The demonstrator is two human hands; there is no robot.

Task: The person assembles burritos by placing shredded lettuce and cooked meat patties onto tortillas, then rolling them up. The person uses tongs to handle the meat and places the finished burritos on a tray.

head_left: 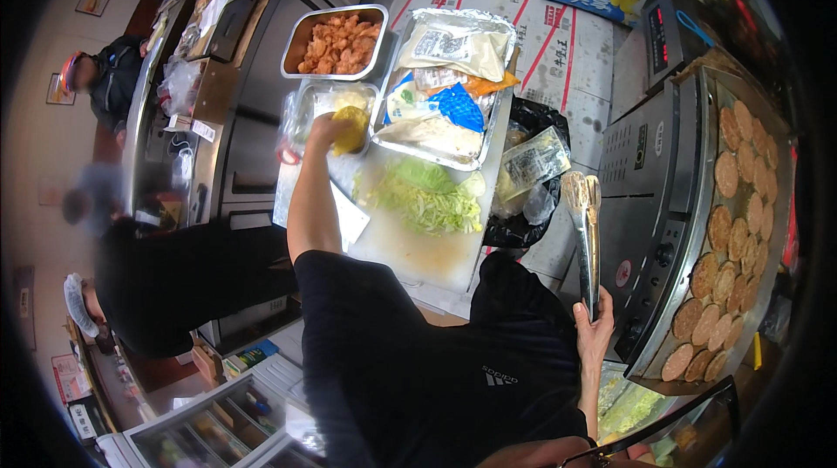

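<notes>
Metal tongs (586,228) rise upright from my right hand (595,328), whose fingers are closed around their lower end. On the other side, my left arm stretches to a small metal tray (305,123). Over that tray my left hand (321,133) is closed on a yellow rounded thing (350,126), whose kind is too blurred to make out. Shredded lettuce (427,198) is heaped on a white cutting board (418,257) in front of me. To the right, several round meat patties (739,239) lie on a griddle (671,374).
Fried chicken pieces (338,45) fill a metal tray at the back left. Beside it, a larger tray (475,158) holds bagged food. A black-lined bin (514,231) stands right of the board. A co-worker (192,289) in black bends at the left; another person (113,84) stands beyond the counter.
</notes>
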